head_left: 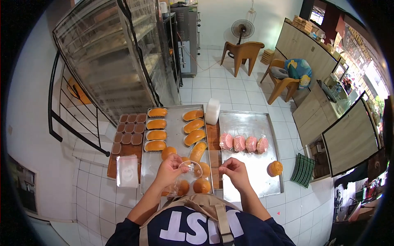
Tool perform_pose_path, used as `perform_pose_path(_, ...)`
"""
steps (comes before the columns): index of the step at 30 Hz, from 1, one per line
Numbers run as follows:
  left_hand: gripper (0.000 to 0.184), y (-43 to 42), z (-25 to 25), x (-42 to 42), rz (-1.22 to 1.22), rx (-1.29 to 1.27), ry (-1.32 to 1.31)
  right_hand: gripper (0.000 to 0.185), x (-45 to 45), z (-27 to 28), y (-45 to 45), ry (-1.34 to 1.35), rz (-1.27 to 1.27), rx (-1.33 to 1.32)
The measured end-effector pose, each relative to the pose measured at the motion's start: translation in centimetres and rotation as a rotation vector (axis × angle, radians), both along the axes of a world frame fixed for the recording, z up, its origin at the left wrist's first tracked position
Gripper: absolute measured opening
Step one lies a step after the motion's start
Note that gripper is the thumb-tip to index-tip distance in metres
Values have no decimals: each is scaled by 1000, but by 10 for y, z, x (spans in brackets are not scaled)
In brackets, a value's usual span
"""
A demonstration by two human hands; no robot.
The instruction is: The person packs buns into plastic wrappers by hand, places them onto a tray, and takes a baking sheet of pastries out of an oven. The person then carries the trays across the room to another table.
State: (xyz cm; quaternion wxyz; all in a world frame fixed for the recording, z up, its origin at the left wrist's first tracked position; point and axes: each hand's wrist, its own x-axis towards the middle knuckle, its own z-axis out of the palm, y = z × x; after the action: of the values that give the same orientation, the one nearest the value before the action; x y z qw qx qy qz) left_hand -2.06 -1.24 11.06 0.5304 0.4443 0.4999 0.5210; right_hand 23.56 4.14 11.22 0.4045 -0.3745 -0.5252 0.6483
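In my left hand (pixel 170 169), thumb and fingers pinch a clear ring (pixel 200 169) that looks like a roll of tape. Below that hand, a crumpled clear plastic bag (pixel 175 187) lies over the front of the left metal tray (pixel 175 123). My right hand (pixel 234 170) is closed in a pinch above the gap between the trays; what its fingertips hold, if anything, is too small to name. Round buns (pixel 201 185) sit around and under my left hand. Behind them, long glazed buns (pixel 156 134) in paper liners form two columns.
On the right tray (pixel 246 184) are several pink-wrapped cakes (pixel 245 143) in clear bags and a single muffin (pixel 275 168). A white roll (pixel 213 111) stands between the trays. Brown-filled tubs (pixel 130 128) and a stack of plastic bags (pixel 127 171) lie left. A covered rack (pixel 111 57) stands behind.
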Motion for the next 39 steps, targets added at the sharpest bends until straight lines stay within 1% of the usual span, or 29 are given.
perform_pose_path(2,26,3,-2,2,52,15,23,10,-1,-3,-3,6,-40,-12)
perform_pose_path(4,27,4,-1,6,113,57,21,14,1,-10,-2,118,19,-51)
perform_pose_path(5,27,4,-1,6,99,24,43,18,1,-13,-1,174,48,-71)
perform_pose_path(7,28,4,-1,4,59,-43,85,34,3,0,-3,256,268,-221)
perform_pose_path(8,29,4,-2,5,38,-58,44,43,6,8,-5,296,367,-298)
perform_pose_path(9,30,3,-3,5,10,-74,1,67,8,14,-4,270,560,-272)
perform_pose_path(10,31,3,-5,5,-22,-93,-42,70,9,14,-5,304,591,-220)
perform_pose_path(12,32,2,-9,3,-2,-115,-47,76,12,7,-6,371,651,-109)
perform_pose_path(13,33,2,-10,0,12,-122,-47,79,23,-1,-6,468,590,-188)
perform_pose_path(14,32,1,-11,-3,43,-115,-100,77,38,-25,-1,555,490,-260)
perform_pose_path(16,32,-3,-12,-8,110,-104,-209,66,70,-74,18,712,139,-336)
perform_pose_path(18,32,-9,-8,-13,141,-104,-307,60,110,-126,28,226,-475,-319)
perform_pose_path(20,32,-12,-9,-18,155,-102,-389,68,146,-169,21,-400,-1031,-249)
perform_pose_path(21,32,-14,-11,-22,157,-103,-424,81,175,-209,18,-532,-1170,-138)
perform_pose_path(22,33,-16,-12,-23,163,-105,-457,93,197,-236,16,-664,-1299,-21)
perform_pose_path(25,34,-20,-9,-25,173,-137,-477,112,207,-209,15,-912,-1359,-329)
perform_pose_path(27,35,-23,-11,-28,184,-157,-503,118,215,-218,25,-958,-1341,-337)
perform_pose_path(30,37,-24,-13,-32,190,-171,-548,123,222,-226,44,-970,-1342,-345)
perform_pose_path(32,38,-27,-9,-33,160,-179,-583,122,223,-233,51,-993,-1364,-328)
perform_pose_path(34,38,-29,-5,-33,148,-204,-574,120,218,-226,57,-985,-1382,-352)
perform_pose_path(35,39,-29,-3,-33,139,-216,-570,120,214,-222,60,-957,-1402,-397)
perform_pose_path(38,39,-30,-6,-34,136,-250,-568,113,213,-225,65,-808,-1485,-361)
perform_pose_path(39,38,-29,-4,-34,140,-256,-569,112,212,-230,65,-735,-1511,-282)
